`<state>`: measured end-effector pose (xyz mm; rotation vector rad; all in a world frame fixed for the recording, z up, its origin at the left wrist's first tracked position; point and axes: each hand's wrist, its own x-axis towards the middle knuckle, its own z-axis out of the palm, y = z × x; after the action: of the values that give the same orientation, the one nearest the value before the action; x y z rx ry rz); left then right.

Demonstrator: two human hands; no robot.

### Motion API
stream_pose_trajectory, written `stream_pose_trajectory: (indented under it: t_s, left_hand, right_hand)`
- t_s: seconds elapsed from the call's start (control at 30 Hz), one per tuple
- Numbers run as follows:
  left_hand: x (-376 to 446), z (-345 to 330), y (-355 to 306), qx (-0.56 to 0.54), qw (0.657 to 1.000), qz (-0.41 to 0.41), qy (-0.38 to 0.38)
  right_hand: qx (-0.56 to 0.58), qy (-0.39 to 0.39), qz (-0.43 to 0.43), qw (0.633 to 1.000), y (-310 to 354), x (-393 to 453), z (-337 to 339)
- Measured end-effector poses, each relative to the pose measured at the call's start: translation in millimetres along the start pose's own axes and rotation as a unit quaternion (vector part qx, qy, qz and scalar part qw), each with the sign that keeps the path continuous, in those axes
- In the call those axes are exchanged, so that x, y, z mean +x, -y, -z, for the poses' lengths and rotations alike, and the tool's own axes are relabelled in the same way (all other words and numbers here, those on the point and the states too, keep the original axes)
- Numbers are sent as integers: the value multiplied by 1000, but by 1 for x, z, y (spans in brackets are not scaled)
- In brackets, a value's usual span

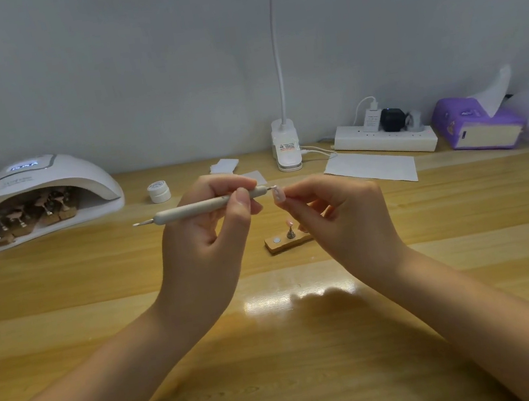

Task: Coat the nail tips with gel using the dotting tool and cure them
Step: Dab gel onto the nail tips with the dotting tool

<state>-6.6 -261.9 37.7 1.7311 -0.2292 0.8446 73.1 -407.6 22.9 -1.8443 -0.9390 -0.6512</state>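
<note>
My left hand (207,239) grips a grey dotting tool (196,207) held level, its right tip touching a pale nail tip (278,195). My right hand (343,213) pinches that nail tip between thumb and fingers above the table. Below the hands a small wooden stand (284,243) holds one pink nail tip on a metal peg. A white curing lamp (41,194) at the left has its display lit, and several wooden stands with nail tips sit inside it. A small white gel jar (159,191) stands behind my left hand.
A white desk lamp base (286,146) stands at the back centre, a power strip (383,139) with plugs to its right, then a purple tissue box (480,125). White paper sheets (370,168) lie on the wooden table (66,296).
</note>
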Motion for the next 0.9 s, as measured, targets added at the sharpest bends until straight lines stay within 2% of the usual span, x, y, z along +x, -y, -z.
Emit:
stream_pose_trajectory:
  t_s: [0.17,0.4,0.63,0.73,0.9]
  left_hand:
    - [0,0,2,-3,1000,-9,-10]
    - [0,2,12,-16,999,-31,-40]
    - [-6,1,38,27,999,15,-44]
    - [-7,1,46,27,997,47,-51]
    - [-8,1,49,27,996,68,-46]
  right_hand:
    - [5,0,-8,1000,0,-1,0]
    - [69,-17,-40,997,-3,-2,-1]
    - [88,20,-90,992,-12,-6,-6]
    - [69,56,-126,988,-14,-10,-13]
    - [-28,95,-155,983,-18,-15,-23]
